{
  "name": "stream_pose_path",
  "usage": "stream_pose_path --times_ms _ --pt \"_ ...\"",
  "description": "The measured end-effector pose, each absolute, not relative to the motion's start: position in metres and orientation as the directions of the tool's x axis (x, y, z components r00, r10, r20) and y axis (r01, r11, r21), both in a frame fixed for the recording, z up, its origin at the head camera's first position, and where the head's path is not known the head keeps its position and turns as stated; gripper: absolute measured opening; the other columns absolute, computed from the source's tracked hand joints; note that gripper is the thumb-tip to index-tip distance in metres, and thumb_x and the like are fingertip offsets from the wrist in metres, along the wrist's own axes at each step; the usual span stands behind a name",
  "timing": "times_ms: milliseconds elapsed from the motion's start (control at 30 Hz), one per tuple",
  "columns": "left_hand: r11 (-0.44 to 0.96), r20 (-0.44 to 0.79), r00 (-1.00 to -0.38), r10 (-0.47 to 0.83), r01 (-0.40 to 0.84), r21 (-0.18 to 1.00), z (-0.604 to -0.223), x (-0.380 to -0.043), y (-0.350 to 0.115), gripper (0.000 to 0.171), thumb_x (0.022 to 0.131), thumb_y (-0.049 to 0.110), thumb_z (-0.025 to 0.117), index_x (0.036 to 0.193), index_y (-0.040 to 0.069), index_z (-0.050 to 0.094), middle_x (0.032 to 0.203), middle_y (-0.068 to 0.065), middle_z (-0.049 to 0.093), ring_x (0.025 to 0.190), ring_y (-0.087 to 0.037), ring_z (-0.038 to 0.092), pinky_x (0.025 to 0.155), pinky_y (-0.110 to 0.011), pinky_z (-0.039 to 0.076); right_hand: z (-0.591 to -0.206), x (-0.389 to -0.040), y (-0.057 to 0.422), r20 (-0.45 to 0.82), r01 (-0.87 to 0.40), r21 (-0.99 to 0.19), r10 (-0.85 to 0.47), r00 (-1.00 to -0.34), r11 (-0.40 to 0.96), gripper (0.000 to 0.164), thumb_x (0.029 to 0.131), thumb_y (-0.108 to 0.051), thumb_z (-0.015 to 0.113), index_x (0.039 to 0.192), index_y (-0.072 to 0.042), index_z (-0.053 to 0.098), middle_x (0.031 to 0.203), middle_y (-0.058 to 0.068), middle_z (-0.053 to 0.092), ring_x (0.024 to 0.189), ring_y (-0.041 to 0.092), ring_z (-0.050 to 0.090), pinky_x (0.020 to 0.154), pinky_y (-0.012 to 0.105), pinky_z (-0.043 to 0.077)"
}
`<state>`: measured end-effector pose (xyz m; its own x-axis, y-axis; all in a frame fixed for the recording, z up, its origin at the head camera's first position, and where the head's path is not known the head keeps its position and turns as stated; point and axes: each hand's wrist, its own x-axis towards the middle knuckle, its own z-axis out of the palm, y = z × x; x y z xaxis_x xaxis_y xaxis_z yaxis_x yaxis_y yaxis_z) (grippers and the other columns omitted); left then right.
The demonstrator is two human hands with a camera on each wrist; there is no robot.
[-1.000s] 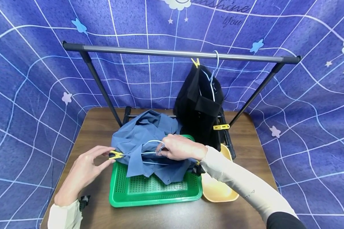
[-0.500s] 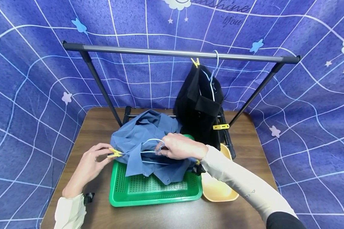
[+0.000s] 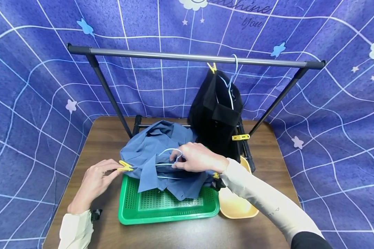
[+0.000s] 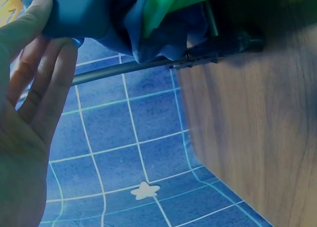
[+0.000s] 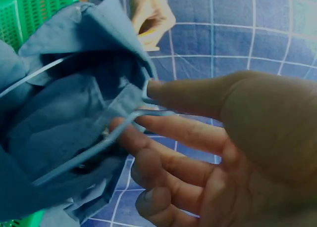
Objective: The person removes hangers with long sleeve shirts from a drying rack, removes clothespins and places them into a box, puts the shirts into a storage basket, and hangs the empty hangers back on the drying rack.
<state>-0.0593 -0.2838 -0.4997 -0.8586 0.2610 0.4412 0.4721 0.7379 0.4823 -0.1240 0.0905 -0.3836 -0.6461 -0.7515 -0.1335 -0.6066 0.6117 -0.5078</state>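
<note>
A blue collared garment point(image 3: 162, 138) lies bunched over the green basket point(image 3: 168, 219), with a pale blue hanger point(image 3: 167, 149) inside its opening. At the garment's left end, my left hand point(image 3: 95, 181) pinches a yellow clothespin point(image 3: 126, 166) between thumb and fingers. My right hand point(image 3: 201, 158) holds the hanger by its hook near the middle of the garment; the right wrist view shows the hanger wire point(image 5: 89, 155) running into the cloth from the thumb and fingers. Another yellow clothespin point(image 3: 216, 175) sits at the garment's right end, partly hidden by the right wrist.
A metal rail point(image 3: 162, 56) on black posts spans the back. From it hangs a black garment point(image 3: 215, 114) on a hanger, with yellow clothespins at its left top and lower right point(image 3: 240, 137). A pale yellow tub point(image 3: 237, 207) stands right of the basket.
My left hand has shifted slightly right and up, and its fingers have closed in on the clothespin's ends. My right hand has moved a little to the right with the hanger hook.
</note>
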Motion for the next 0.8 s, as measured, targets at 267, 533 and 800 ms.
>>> stream_pose_path --times_ms 267,533,800 --pt "0.709 0.476 -0.837 0.269 0.507 0.490 -0.501 -0.059 -0.284 0.031 0.079 0.001 0.093 0.096 0.025 0.085 0.093 0.015 0.075 0.085 -0.007 0.067 0.073 -0.011 0.050 -0.364 -0.119 0.092 0.049 -0.641 -0.487 -0.714 -0.699 0.594 0.045 0.100 -0.040 0.079 0.136 -0.015 0.071 0.116 -0.002 0.070 0.100 0.015 0.064 0.083 0.032 0.054" --pt "0.709 0.495 -0.825 0.274 0.521 0.476 -0.502 -0.061 -0.283 0.031 0.076 -0.002 0.093 0.093 0.022 0.084 0.091 0.013 0.075 0.083 -0.003 0.065 0.071 -0.010 0.050 -0.325 -0.079 0.058 0.304 -0.816 -0.345 -0.767 -0.565 0.464 0.054 0.100 -0.042 0.077 0.143 -0.013 0.065 0.137 0.004 0.062 0.129 0.020 0.056 0.109 0.034 0.047" --pt "0.715 0.519 -0.802 0.297 0.547 0.436 -0.504 -0.060 -0.286 0.030 0.075 -0.003 0.093 0.093 0.019 0.083 0.089 0.015 0.073 0.080 -0.005 0.064 0.067 -0.024 0.050 -0.350 -0.070 -0.006 0.086 -0.820 -0.321 -0.848 -0.523 0.474 0.052 0.102 -0.051 0.072 0.143 -0.020 0.067 0.113 -0.008 0.063 0.101 0.007 0.059 0.081 0.025 0.053"
